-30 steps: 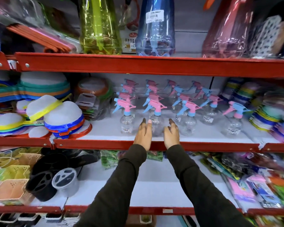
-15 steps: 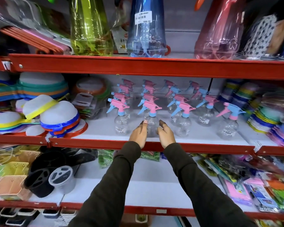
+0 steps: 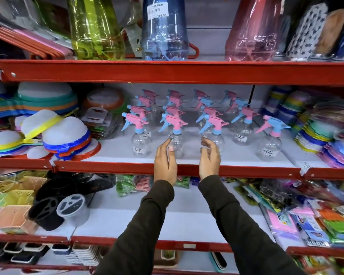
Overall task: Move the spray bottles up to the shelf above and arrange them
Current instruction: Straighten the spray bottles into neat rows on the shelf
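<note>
Head view shows me the spray bottles (image 3: 189, 116) standing in rows on the middle shelf (image 3: 179, 168), all placed relative to its red front lip. My left hand (image 3: 165, 162) and right hand (image 3: 209, 158) hover just behind that lip, fingers loosely spread and curled, holding nothing, either side of a front-row bottle (image 3: 176, 135). The shelf below the lip looks bare of sprayers, so I judge the moving done and only straightening the rows left.

Clear glossy plastic spray bottles (image 3: 177, 143) on red painted-metal shelf (image 3: 127, 168).
</note>
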{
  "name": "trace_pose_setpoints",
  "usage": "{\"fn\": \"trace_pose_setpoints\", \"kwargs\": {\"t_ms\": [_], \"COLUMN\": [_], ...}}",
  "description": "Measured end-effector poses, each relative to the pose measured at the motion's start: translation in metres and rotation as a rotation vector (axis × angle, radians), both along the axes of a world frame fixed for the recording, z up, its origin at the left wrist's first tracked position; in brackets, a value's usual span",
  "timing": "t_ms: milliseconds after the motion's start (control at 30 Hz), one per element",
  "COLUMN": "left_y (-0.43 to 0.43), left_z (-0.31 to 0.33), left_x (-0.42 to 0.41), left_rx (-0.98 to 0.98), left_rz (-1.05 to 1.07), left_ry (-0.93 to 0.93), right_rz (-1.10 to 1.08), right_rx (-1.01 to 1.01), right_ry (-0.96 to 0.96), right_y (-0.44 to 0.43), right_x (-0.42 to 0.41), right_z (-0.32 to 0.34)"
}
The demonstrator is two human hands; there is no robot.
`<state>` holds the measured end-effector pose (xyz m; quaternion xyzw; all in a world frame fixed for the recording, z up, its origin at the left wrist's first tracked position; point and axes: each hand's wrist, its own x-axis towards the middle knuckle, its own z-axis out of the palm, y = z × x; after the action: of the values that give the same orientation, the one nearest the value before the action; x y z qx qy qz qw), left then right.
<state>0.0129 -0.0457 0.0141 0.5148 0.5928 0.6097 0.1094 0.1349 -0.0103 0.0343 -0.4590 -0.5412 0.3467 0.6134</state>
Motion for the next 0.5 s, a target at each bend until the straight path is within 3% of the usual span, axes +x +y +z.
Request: {"fn": "trace_pose_setpoints", "kwargs": {"t_ms": [133, 333, 500], "left_y": [0.004, 0.044, 0.068], "left_z": [0.003, 0.015, 0.02], "left_x": [0.042, 0.087, 0.092], "left_rx": [0.048, -0.289, -0.475], "left_rz": [-0.113, -0.271, -0.316], "left_ry": [0.02, -0.014, -0.079], "right_rz": [-0.121, 0.032, 0.143], "right_rx": [-0.016, -0.22, -0.229], "right_ry": [0.044, -0.103, -0.223], "right_y": [0.009, 0.037, 0.049], "right_x": [0.034, 0.072, 0.082], "right_z": [0.002, 0.009, 0.007]}}
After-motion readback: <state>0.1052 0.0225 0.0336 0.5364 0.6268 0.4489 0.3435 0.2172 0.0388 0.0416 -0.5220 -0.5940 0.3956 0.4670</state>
